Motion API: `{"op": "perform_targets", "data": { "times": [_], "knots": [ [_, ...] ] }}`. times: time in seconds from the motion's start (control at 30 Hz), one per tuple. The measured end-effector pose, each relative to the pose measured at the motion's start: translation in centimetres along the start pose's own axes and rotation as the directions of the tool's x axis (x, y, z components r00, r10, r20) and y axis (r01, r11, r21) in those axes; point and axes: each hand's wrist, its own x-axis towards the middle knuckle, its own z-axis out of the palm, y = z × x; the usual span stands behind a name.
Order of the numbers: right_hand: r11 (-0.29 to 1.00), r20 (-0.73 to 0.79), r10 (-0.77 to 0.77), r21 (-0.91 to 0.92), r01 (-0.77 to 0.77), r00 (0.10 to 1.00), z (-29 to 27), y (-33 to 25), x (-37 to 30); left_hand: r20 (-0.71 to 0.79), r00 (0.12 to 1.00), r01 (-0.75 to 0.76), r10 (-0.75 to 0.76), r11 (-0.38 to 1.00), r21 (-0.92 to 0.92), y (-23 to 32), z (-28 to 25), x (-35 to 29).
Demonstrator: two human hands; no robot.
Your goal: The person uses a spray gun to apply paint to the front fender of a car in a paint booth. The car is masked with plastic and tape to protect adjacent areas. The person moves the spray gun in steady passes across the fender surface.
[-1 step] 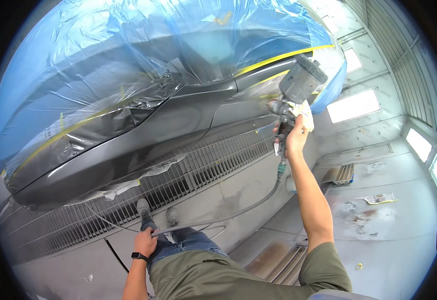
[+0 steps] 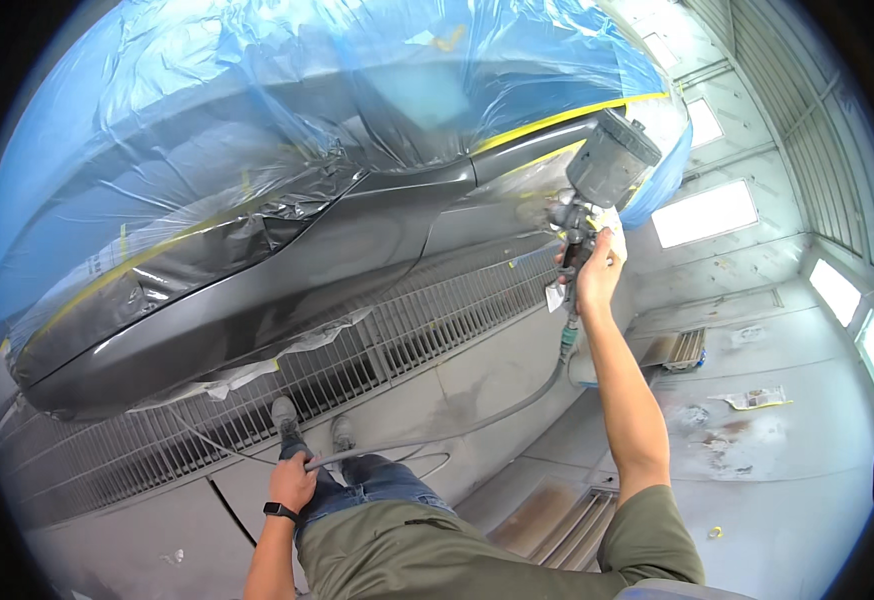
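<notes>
My right hand (image 2: 597, 275) is wrapped round the handle of a spray gun (image 2: 574, 245), raised at the right end of the grey car panel (image 2: 347, 240). On top of the gun sits a grey, paint-stained cup (image 2: 612, 160), tilted to the right. From the green fitting (image 2: 568, 338) under the handle, a grey air hose (image 2: 477, 424) runs down to my left hand (image 2: 293, 482). That hand, with a dark watch on its wrist, is closed round the hose near my thigh. The gun is apart from the panel, and its trigger is partly hidden by my fingers.
Blue plastic sheeting (image 2: 257, 70) covers the upper car, edged with yellow tape (image 2: 567, 122). A metal floor grate (image 2: 427, 335) lies below the panel. Masking paper (image 2: 327, 335) hangs under the car's edge. Lit windows (image 2: 707, 212) line the right wall.
My right hand and the spray gun have shifted slightly to the right. My left hand stays on the hose at almost the same place.
</notes>
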Motion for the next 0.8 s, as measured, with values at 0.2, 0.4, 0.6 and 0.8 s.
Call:
{"op": "perform_targets", "data": {
  "times": [0.2,0.4,0.6,0.8],
  "knots": [
    [0.981,0.291,0.035,-0.193,0.023,0.956,4.7,-9.2,-1.5,0.027,0.996,-0.088,0.089,0.996,-0.029,1.7,-2.5,1.5],
    [0.985,0.699,0.065,-0.159,0.066,0.712,15.8,-18.2,-3.4,0.12,0.992,-0.034,0.042,0.997,-0.074,2.3,-4.1,1.4],
    [0.99,0.743,0.14,-0.12,-0.075,0.655,19.5,-19.7,-0.7,0.106,0.994,-0.025,0.036,0.994,-0.104,2.6,-5.7,0.9],
    [0.963,0.507,0.261,-0.194,-0.186,0.822,12.3,-16.0,4.0,0.123,0.983,-0.124,0.139,0.984,-0.126,3.8,-6.4,2.0]
  ]
}}
